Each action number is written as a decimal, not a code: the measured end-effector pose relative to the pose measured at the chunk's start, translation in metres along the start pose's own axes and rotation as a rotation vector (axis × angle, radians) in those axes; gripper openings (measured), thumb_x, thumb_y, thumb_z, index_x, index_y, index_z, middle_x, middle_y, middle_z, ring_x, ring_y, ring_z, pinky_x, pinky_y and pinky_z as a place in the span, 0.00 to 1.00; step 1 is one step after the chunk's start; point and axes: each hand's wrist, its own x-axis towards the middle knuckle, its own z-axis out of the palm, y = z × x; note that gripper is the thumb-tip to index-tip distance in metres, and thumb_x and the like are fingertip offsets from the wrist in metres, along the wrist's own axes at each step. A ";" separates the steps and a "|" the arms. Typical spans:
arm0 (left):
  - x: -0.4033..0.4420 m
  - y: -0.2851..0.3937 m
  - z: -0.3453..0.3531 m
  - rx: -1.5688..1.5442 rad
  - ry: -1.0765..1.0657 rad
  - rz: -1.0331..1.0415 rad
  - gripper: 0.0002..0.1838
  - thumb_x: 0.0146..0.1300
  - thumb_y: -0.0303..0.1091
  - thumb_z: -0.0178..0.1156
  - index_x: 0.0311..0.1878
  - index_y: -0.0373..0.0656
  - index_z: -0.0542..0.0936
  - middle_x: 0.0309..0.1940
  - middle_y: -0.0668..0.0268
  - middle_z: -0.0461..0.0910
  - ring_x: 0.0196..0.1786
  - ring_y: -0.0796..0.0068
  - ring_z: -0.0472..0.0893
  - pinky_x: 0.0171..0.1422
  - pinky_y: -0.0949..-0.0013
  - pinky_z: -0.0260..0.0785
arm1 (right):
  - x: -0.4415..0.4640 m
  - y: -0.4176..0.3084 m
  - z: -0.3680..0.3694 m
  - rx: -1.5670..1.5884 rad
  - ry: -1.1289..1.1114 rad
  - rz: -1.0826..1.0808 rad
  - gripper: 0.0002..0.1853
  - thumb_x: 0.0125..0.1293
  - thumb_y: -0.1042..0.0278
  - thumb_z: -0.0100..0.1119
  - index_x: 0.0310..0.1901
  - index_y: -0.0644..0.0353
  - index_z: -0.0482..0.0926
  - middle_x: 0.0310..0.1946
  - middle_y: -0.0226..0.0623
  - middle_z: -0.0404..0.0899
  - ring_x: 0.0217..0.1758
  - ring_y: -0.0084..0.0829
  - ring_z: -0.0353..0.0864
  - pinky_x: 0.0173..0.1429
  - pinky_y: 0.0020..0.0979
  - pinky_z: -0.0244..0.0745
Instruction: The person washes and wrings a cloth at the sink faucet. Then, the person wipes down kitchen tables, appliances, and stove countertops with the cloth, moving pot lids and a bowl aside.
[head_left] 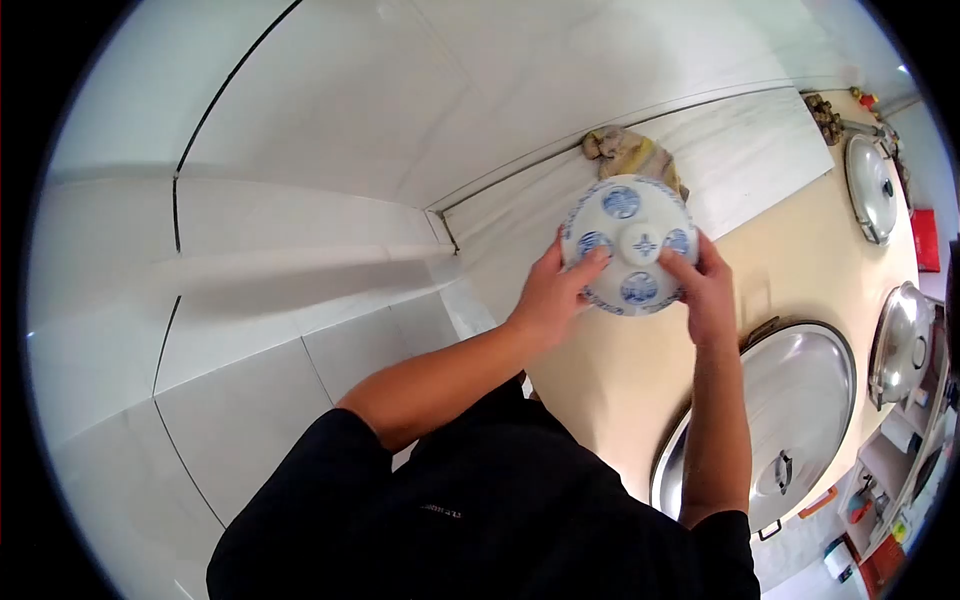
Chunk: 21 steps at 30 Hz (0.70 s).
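Note:
A round white lid (638,289) with blue patterns and a raised knob is held level over the counter's corner. My left hand (552,295) grips its left edge, the thumb lying on top and the other fingers mostly hidden at the rim. On the right edge, my right hand (706,290) holds it the same way, thumb on top. Whether a bowl sits beneath the lid cannot be seen. A crumpled, stained cloth (640,156) lies just behind it, partly covered by the lid.
A large metal lid (810,400) covers a wide pan on the beige counter (600,390), beside my right forearm. Two more metal lids (872,190) (903,345) stand farther right. A marble ledge (755,150) runs along the tiled wall. Shelves with items are at the far right.

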 end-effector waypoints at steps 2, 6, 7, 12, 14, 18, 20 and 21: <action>-0.008 -0.011 -0.030 -0.077 0.037 0.042 0.28 0.79 0.44 0.66 0.75 0.47 0.73 0.65 0.64 0.82 0.67 0.66 0.81 0.70 0.49 0.77 | -0.001 0.009 0.025 0.049 -0.085 -0.004 0.36 0.64 0.69 0.80 0.73 0.67 0.78 0.57 0.40 0.88 0.57 0.30 0.87 0.62 0.34 0.83; -0.022 -0.012 -0.077 -0.104 0.128 0.095 0.27 0.79 0.44 0.66 0.74 0.45 0.73 0.64 0.64 0.82 0.66 0.66 0.81 0.67 0.50 0.80 | 0.004 0.025 0.073 0.014 -0.161 -0.033 0.38 0.63 0.68 0.80 0.75 0.64 0.76 0.56 0.40 0.88 0.56 0.30 0.87 0.60 0.34 0.84; -0.022 -0.010 -0.085 -0.113 0.149 0.096 0.27 0.79 0.44 0.66 0.74 0.45 0.73 0.64 0.63 0.82 0.66 0.66 0.81 0.67 0.50 0.80 | 0.010 0.032 0.082 -0.005 -0.186 -0.032 0.39 0.63 0.67 0.80 0.75 0.64 0.76 0.56 0.40 0.88 0.55 0.31 0.87 0.60 0.34 0.84; -0.005 -0.018 -0.130 -0.151 0.188 0.119 0.27 0.78 0.44 0.67 0.73 0.45 0.73 0.64 0.62 0.82 0.66 0.64 0.82 0.66 0.48 0.81 | 0.026 0.039 0.115 -0.089 -0.257 -0.029 0.43 0.61 0.61 0.82 0.76 0.65 0.74 0.57 0.44 0.88 0.56 0.34 0.89 0.60 0.36 0.85; 0.000 -0.018 -0.143 -0.153 0.180 0.127 0.26 0.79 0.44 0.66 0.73 0.45 0.73 0.64 0.62 0.82 0.67 0.62 0.82 0.67 0.48 0.81 | 0.036 0.047 0.123 -0.116 -0.270 -0.042 0.45 0.60 0.60 0.82 0.77 0.66 0.74 0.57 0.47 0.88 0.57 0.35 0.89 0.60 0.37 0.86; 0.005 -0.015 -0.147 -0.175 0.201 0.125 0.27 0.80 0.44 0.64 0.75 0.45 0.72 0.66 0.61 0.81 0.67 0.61 0.82 0.68 0.48 0.80 | 0.044 0.055 0.132 -0.173 -0.235 -0.019 0.46 0.59 0.59 0.82 0.77 0.66 0.73 0.58 0.49 0.88 0.57 0.35 0.90 0.60 0.37 0.86; 0.008 -0.016 -0.150 -0.174 0.213 0.120 0.28 0.80 0.43 0.64 0.76 0.45 0.71 0.67 0.61 0.80 0.67 0.61 0.82 0.69 0.48 0.80 | 0.045 0.058 0.135 -0.161 -0.237 -0.013 0.46 0.59 0.58 0.82 0.77 0.66 0.73 0.59 0.50 0.88 0.58 0.35 0.90 0.60 0.37 0.86; 0.011 -0.017 -0.155 -0.177 0.200 0.126 0.28 0.79 0.45 0.65 0.76 0.46 0.72 0.67 0.62 0.80 0.68 0.62 0.81 0.69 0.48 0.79 | 0.046 0.060 0.136 -0.168 -0.232 -0.031 0.47 0.59 0.57 0.82 0.78 0.67 0.72 0.58 0.50 0.88 0.58 0.35 0.90 0.60 0.37 0.86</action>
